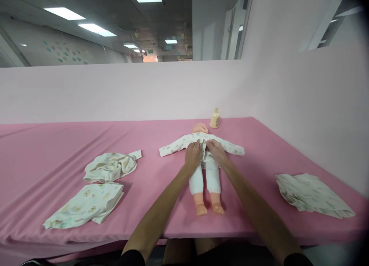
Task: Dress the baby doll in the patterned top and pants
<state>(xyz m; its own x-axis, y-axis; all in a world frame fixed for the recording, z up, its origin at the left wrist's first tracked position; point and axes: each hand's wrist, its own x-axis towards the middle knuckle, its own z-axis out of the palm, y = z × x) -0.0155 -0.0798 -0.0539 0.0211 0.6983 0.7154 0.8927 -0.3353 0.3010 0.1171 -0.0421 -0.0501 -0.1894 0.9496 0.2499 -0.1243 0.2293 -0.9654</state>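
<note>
A baby doll [200, 128] lies on its back on the pink-covered table, head toward the wall and bare feet toward me. It wears a white patterned long-sleeved baby shirt [175, 145] with both sleeves spread out, and white legs show below. Over the doll's chest, my left hand [193, 154] is closed, its fingers pinching the shirt's front edge. Close beside it, my right hand [215, 148] is closed on the other side of the shirt's front opening. The fingertips partly hide the fabric between them.
Left of the doll lie a crumpled patterned baby garment [111, 167] and a folded one [86, 204]. A folded pale cloth [314, 195] rests at the right. Beyond the doll's head stands a cream bottle [215, 119]. The pink tablecloth [155, 197] reaches the white wall [115, 93].
</note>
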